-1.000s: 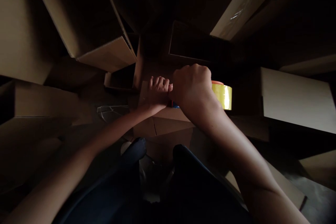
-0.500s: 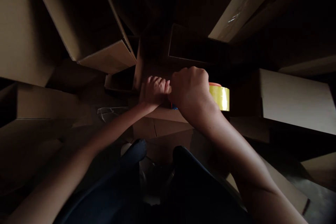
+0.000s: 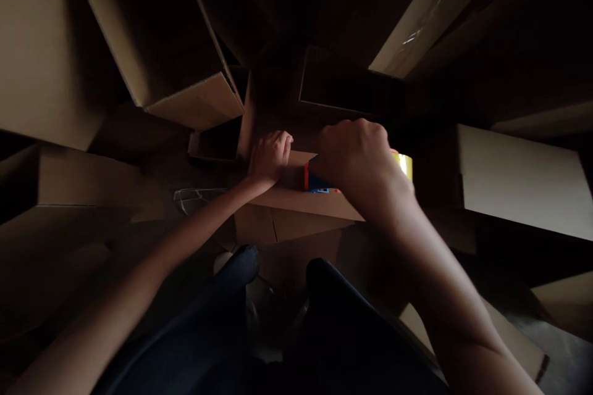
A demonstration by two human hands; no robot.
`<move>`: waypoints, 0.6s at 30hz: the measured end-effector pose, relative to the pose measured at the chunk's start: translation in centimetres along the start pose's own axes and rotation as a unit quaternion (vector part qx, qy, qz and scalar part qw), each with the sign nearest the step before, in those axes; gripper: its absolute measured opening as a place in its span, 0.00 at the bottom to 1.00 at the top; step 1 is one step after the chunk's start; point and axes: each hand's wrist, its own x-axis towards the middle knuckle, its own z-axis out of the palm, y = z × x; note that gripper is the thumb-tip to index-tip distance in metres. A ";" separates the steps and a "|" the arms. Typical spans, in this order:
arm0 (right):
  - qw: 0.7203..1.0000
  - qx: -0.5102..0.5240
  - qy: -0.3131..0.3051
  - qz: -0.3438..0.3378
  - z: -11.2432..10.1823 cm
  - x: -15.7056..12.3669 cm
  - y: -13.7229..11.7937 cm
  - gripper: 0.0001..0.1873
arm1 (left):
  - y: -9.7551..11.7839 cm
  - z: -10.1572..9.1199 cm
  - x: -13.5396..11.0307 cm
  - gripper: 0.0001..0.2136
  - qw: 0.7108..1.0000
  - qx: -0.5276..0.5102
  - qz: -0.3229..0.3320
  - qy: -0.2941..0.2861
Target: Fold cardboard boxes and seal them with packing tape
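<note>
A tape dispenser with blue and red-orange parts is gripped in my right hand, whose closed fingers hide most of its body. Its yellow tape roll peeks out to the right of my wrist. Below the dispenser lies a brown cardboard box, its top partly covered by both hands. My left hand rests at the left end of this box with the fingers curled in; what they pinch, if anything, is hidden.
Open cardboard boxes stand close around: a tall one at upper left, a small one beyond my left hand, a pale one at right. A thin pale wire-like thing lies left. My knees are just below the box.
My right hand has slid right along the box with the tape dispenser, away from my left hand. A gap now shows the box top between them. My left hand has hardly moved.
</note>
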 end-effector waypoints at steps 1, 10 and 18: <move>1.000 -0.003 0.000 -0.001 0.2 0.0 0.7 0.15 | 0.0 0.1 0.0 0.17 1.000 0.002 0.001 0.006; 0.998 0.006 -0.061 -0.014 2.1 0.3 7.5 0.23 | -0.2 0.7 0.3 0.16 1.000 0.011 0.014 0.010; 0.994 0.056 -0.093 -0.001 2.8 0.2 9.5 0.27 | 0.3 0.7 -0.3 0.15 0.993 -0.009 0.116 0.031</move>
